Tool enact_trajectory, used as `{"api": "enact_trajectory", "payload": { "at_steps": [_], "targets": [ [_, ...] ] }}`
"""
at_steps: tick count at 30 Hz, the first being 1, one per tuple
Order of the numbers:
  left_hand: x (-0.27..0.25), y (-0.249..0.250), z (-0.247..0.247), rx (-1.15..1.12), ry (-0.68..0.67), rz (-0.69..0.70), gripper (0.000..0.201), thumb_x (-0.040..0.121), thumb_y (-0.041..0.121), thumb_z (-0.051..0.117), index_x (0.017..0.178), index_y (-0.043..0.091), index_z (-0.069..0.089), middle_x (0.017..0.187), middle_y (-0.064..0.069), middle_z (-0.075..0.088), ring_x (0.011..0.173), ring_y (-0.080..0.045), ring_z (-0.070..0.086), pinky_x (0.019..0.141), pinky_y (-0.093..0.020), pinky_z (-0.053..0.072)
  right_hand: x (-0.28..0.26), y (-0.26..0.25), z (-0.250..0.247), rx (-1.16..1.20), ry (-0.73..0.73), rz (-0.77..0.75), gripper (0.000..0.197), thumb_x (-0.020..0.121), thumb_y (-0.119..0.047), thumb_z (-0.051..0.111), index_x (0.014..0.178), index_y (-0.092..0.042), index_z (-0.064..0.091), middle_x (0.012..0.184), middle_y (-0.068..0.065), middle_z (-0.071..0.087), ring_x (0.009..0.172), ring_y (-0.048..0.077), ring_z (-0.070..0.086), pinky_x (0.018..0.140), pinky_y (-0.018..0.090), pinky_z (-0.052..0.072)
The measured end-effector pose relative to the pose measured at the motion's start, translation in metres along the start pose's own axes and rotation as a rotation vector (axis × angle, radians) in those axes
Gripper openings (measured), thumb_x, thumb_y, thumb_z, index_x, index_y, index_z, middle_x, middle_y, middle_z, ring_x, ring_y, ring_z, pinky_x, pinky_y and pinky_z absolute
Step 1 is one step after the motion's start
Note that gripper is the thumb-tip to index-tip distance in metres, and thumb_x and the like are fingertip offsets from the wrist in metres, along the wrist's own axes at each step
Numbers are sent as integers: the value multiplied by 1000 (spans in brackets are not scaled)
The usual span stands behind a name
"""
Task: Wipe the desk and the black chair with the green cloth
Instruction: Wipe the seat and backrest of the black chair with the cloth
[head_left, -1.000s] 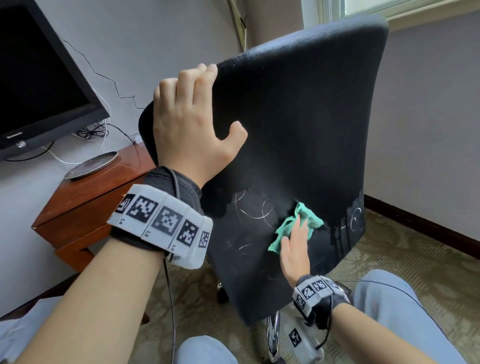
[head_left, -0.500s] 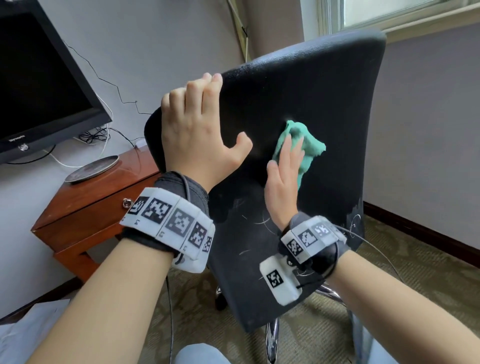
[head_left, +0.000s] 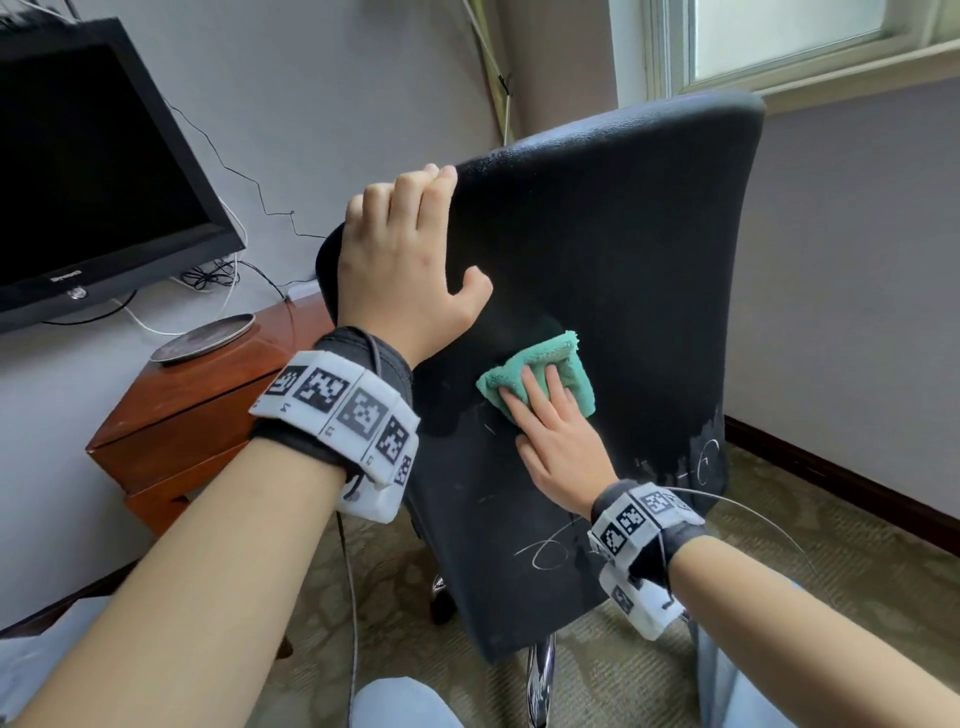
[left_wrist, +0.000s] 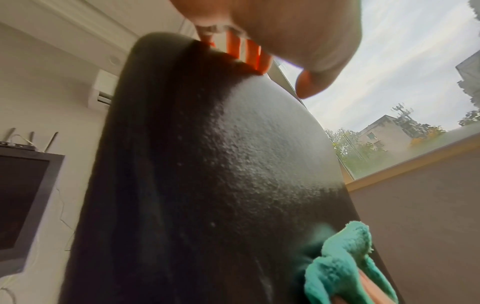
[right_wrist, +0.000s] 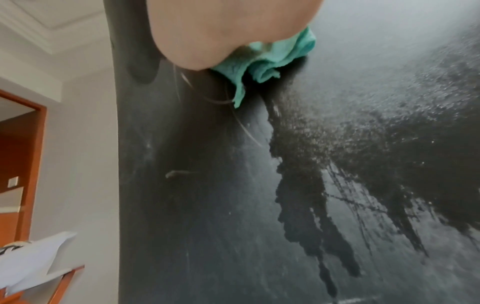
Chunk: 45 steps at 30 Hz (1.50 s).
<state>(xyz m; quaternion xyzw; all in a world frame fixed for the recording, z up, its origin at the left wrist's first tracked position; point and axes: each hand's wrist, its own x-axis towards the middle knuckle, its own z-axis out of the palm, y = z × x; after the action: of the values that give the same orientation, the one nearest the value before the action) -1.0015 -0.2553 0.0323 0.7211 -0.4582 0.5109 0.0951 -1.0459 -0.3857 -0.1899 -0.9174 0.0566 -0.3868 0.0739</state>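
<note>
The black chair's backrest (head_left: 623, 249) faces me, tilted, with white scratch marks and wet streaks low down. My left hand (head_left: 400, 270) grips its upper left edge, fingers curled over the rim and thumb on the near face. The green cloth (head_left: 566, 364) lies bunched on the middle of the backrest, and my right hand (head_left: 556, 441) presses it there with straight fingers. The left wrist view shows the backrest (left_wrist: 221, 164) and the cloth (left_wrist: 342, 263) at the lower right. In the right wrist view the cloth (right_wrist: 272, 59) sits under my palm against the wet backrest (right_wrist: 259, 185).
A wooden desk (head_left: 208, 405) stands at the left behind the chair, with a round dark plate (head_left: 205, 338) on it and a black monitor (head_left: 93, 171) above. Cables run along the wall. A window is at the top right, and patterned carpet covers the floor.
My right hand swept the cloth from low on the backrest up near its top, then back down and left to the middle. The left hand kept its grip on the edge.
</note>
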Motion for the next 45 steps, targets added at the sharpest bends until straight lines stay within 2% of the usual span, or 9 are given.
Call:
{"api": "enact_trajectory", "payload": {
  "at_steps": [4,7,9,14,21,28,33,39,45],
  "targets": [
    [-8,-15,-6,17,-105,-17,72,79,38,40,143,7,34,145,-13,39,127,-31,37,107,-41,27,11,7,-21,50,4,51,57,90,-28,29,146,-21,32,155,0,19,142,26,11,114,44,17],
    [-21,-25,-7,3,-178,-129,78,83,35,45,150,7,17,155,-12,21,140,-28,23,114,-39,16,28,15,-36,194,113,233,58,92,-25,25,150,-22,22,158,4,7,146,28,2,119,39,6],
    [-28,-29,-9,3,-199,-145,81,84,31,52,150,7,13,157,-11,16,143,-26,19,116,-38,14,40,20,-44,330,240,368,57,95,-18,28,151,-18,16,159,9,3,146,29,-1,119,39,7],
    [-29,-24,-8,-15,-198,-131,85,80,38,50,150,7,13,156,-12,18,145,-26,14,116,-34,12,60,35,-52,699,422,827,57,99,-11,27,152,-18,9,160,2,-2,147,18,-3,113,24,5],
    [-28,-14,-4,-8,-169,-124,89,76,46,44,150,5,16,155,-13,21,144,-29,16,116,-35,13,56,-17,-39,898,442,1014,60,97,-8,24,152,-23,6,160,0,-4,147,20,-4,116,32,2],
    [-28,-17,-14,-71,-216,-103,86,78,41,46,150,6,14,155,-12,22,144,-27,18,115,-33,16,39,-77,-37,1028,293,873,62,98,-7,26,151,-27,2,159,0,-10,146,18,-11,118,36,-2],
    [-28,-18,-18,-112,-223,-110,84,79,38,48,150,8,15,154,-10,23,142,-25,20,112,-35,25,55,-91,-52,1101,481,843,52,99,-17,35,148,-31,25,159,-4,7,145,12,5,119,39,10],
    [-29,-17,-16,-129,-178,-120,81,80,36,48,149,7,19,152,-11,27,140,-25,25,110,-31,28,56,-94,-32,853,543,740,59,95,-23,49,148,-28,24,159,0,10,142,19,11,111,26,8],
    [-28,-15,-13,-142,-160,-135,81,78,37,46,148,5,21,150,-11,29,139,-25,27,110,-29,26,39,-86,9,707,538,722,57,95,-22,47,148,-21,25,159,6,8,145,20,3,114,24,0]
  ]
}}
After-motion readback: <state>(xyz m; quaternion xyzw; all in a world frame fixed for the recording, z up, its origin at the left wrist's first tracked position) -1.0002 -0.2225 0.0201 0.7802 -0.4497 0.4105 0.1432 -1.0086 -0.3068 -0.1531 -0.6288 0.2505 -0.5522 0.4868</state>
